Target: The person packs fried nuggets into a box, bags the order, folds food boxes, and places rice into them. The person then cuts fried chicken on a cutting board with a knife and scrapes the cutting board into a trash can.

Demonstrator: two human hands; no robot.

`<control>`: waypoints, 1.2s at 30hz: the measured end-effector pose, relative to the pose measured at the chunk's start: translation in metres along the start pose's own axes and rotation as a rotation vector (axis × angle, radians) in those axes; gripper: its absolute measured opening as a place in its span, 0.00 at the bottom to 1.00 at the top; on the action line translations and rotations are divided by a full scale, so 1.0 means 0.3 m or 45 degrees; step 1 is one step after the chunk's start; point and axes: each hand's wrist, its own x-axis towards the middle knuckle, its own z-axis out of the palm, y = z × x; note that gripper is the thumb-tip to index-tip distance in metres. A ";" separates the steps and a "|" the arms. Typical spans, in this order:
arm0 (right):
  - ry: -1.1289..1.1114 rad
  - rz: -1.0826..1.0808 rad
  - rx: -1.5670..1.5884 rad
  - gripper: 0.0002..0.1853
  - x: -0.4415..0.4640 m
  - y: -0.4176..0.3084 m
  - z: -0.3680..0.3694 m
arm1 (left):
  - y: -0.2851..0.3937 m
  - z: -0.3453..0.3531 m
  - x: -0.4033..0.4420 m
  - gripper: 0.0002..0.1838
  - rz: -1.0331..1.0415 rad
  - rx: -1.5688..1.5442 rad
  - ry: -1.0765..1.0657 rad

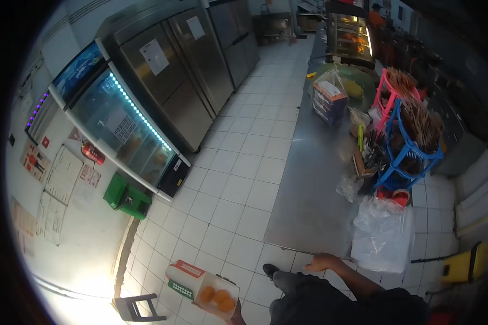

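the left hand grasps the open box above the floor, and its orange balls could roll out if that one-handed grip tips it, while the right hand hangs by the counter, its fingers too unclear to tell clenched or released.

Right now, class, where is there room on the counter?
The counter is bare along its left side, between the floor and the plastic, from the near edge by the right hand up to the boxes. Its right side is crowded: plastic, utensils, blue rack.
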 end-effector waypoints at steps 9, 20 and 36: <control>0.501 0.541 0.564 0.33 0.243 -0.191 -0.756 | 0.142 0.023 1.095 0.49 -0.764 -0.101 0.035; 2.307 0.641 1.160 0.12 0.164 0.485 -1.368 | -0.260 0.346 2.041 0.55 -1.063 0.377 -0.214; 3.026 0.964 1.938 0.18 -0.111 1.451 -1.634 | -1.358 0.459 2.668 0.60 -1.456 0.605 -0.121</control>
